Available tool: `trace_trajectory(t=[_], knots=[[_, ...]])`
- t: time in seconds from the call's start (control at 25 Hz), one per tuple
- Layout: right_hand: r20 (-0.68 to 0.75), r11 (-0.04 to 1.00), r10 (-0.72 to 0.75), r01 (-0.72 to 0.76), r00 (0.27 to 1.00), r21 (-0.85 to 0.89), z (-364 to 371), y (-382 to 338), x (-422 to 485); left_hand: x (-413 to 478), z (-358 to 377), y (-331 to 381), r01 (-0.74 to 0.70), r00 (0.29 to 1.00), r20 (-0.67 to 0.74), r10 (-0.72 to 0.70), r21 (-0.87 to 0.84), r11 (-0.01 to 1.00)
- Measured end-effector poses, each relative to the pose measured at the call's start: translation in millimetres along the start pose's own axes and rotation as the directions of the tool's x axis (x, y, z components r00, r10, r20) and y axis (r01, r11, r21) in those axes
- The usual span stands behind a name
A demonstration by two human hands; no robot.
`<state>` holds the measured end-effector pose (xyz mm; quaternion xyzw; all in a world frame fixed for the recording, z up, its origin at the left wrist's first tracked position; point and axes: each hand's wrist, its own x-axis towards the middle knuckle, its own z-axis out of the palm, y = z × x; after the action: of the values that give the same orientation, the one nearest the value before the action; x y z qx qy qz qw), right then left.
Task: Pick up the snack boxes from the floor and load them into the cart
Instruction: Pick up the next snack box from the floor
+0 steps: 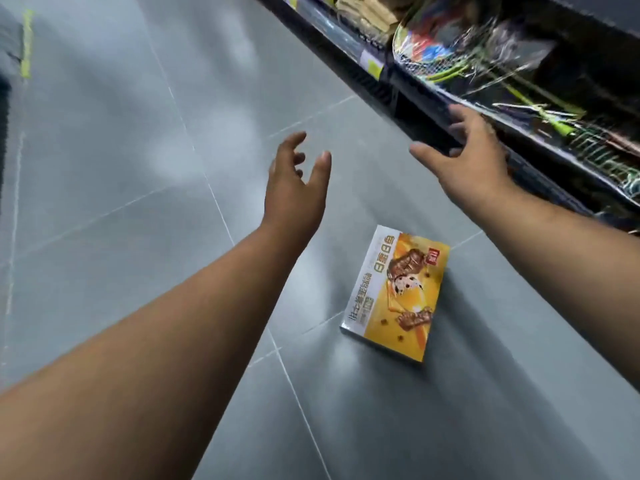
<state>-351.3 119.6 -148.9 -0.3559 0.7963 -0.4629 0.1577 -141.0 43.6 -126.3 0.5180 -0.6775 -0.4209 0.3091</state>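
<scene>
Open floor [138,168] left; shelf [433,91] right.

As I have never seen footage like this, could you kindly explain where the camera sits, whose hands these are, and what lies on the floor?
There is no machine. The picture comes from a wide-angle camera worn on a person's head, looking forward and down, so both bare arms are that person's own. The left hand and the right hand are open, fingers spread, holding nothing. One yellow snack box lies flat on the grey tiled floor, untouched. Along the right runs a store shelf with badminton rackets. No cart is in view.
</scene>
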Motion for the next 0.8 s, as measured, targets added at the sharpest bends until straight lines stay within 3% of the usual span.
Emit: trace_trajectory(t=[0.28, 0.48, 0.6, 0.72, 0.8], knots=[[0.090, 0.972, 0.121, -0.099, 0.989, -0.213, 51.8, 135.7, -15.9, -56.9, 78.0, -126.9, 0.274, 0.961, -0.047, -0.274, -0.014, 0.962], [0.172, 0.945, 0.197, -0.140, 0.965, -0.295, 69.2, 167.8, -27.8, -92.9, 98.6, -158.8, 0.457, 0.887, 0.007, -0.461, 0.124, 0.881], [0.212, 0.927, 0.238, -0.157, 0.948, -0.340, 76.9, 180.7, -33.9, -100.3, 107.3, -174.3, 0.558, 0.808, 0.086, -0.582, 0.205, 0.804], [0.248, 0.907, 0.277, -0.167, 0.929, -0.386, 81.5, 187.3, -37.9, -104.2, 112.9, -177.1, 0.662, 0.721, 0.176, -0.670, 0.111, 0.741], [0.227, 0.901, 0.283, -0.178, 0.932, -0.395, 83.9, 185.0, -39.8, -102.8, 116.3, -172.8, 0.636, 0.738, 0.184, -0.649, 0.131, 0.760]])
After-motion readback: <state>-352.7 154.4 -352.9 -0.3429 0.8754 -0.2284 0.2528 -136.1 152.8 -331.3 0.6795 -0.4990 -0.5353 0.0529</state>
